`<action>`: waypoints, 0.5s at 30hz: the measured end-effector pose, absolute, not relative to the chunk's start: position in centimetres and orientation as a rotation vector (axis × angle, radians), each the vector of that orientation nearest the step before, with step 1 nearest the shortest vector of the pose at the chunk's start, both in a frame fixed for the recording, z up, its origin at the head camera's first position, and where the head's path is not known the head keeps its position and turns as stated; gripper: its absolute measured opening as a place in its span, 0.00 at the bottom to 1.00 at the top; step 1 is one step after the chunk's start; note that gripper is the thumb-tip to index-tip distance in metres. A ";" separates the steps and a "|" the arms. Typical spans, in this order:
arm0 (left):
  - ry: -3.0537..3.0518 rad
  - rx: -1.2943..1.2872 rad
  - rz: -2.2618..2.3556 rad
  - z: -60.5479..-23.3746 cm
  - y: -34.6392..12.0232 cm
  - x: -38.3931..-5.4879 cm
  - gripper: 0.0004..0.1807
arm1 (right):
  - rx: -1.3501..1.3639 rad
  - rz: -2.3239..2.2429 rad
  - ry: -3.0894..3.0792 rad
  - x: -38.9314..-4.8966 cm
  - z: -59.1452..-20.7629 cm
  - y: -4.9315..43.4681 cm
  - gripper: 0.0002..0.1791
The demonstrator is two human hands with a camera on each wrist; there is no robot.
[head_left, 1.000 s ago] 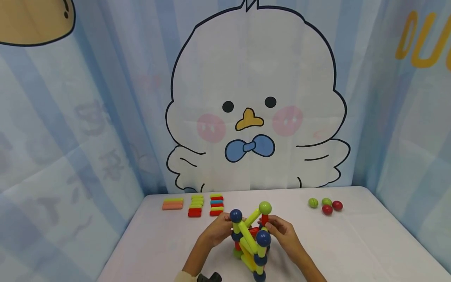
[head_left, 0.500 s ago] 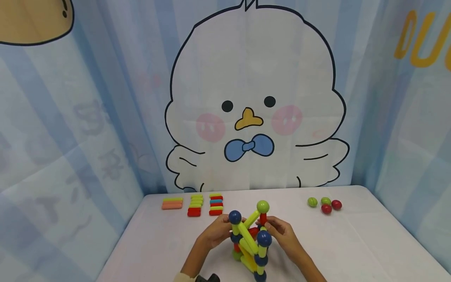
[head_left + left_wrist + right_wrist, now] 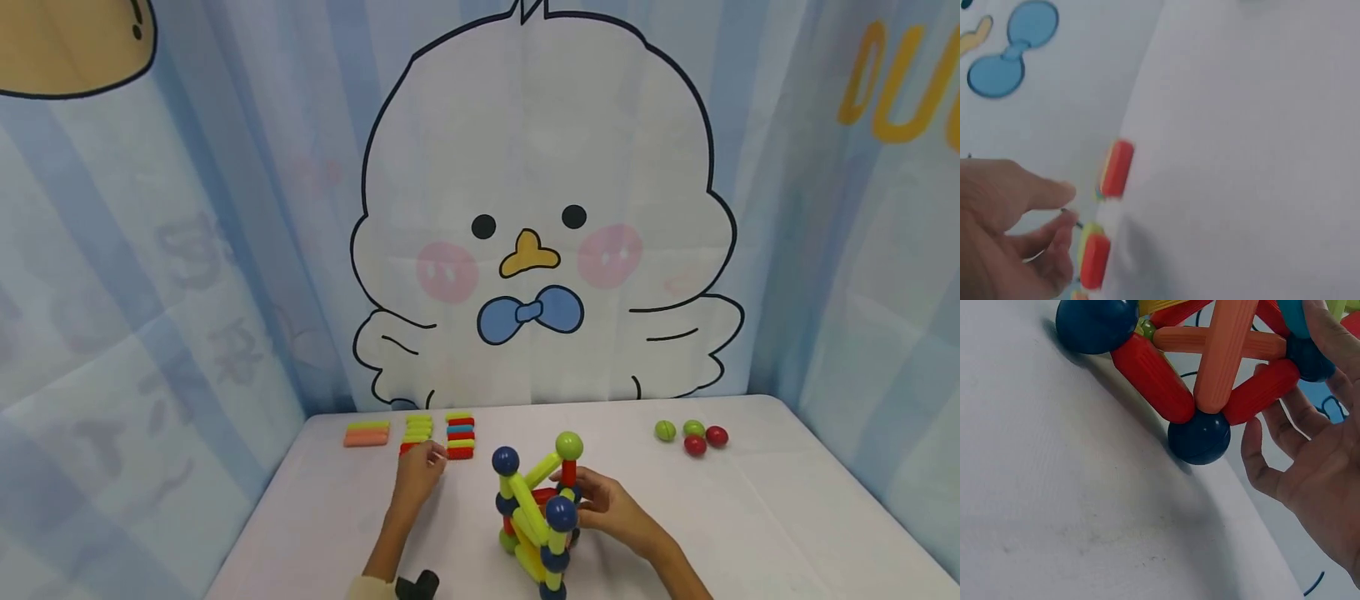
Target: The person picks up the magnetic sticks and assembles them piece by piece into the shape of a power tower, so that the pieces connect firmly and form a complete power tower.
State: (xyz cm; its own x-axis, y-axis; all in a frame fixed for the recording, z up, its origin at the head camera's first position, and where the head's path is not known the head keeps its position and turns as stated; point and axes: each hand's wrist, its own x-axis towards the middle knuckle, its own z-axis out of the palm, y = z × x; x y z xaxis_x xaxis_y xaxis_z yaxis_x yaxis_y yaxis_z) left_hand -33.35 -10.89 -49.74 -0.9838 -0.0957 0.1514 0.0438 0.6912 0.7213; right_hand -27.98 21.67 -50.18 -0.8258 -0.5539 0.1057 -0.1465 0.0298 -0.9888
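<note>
A tower of magnetic rods and balls stands on the table, built of green, red, yellow and orange rods with mostly dark blue balls. My right hand holds its right side; in the right wrist view the thumb lies along a light blue rod and fingers reach behind a blue ball. My left hand hovers by the loose rods, its thumb and fingertips near each other with nothing between them. Close by in the left wrist view are two red rods, one higher and one lower.
Rows of loose rods lie at the back left: orange ones, mostly green ones and a mixed row. Green and red balls sit at the back right. A curtain with a cartoon chick hangs behind the table.
My left hand has let go of the tower and moved left to the loose rods. My right hand has shifted slightly lower on the tower, which has barely moved.
</note>
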 end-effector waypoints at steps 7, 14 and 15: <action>-2.834 0.271 -0.829 -51.1 -14.3 -34.6 0.21 | -0.709 -1.866 2.052 -27.8 -49.9 21.6 0.32; -2.940 0.215 -0.737 -51.6 -16.1 -35.0 0.14 | -0.622 -1.821 2.226 -27.7 -49.8 20.8 0.35; -2.946 0.192 -0.722 -51.6 -16.2 -35.1 0.12 | -0.605 -1.817 2.247 -27.7 -49.8 20.8 0.36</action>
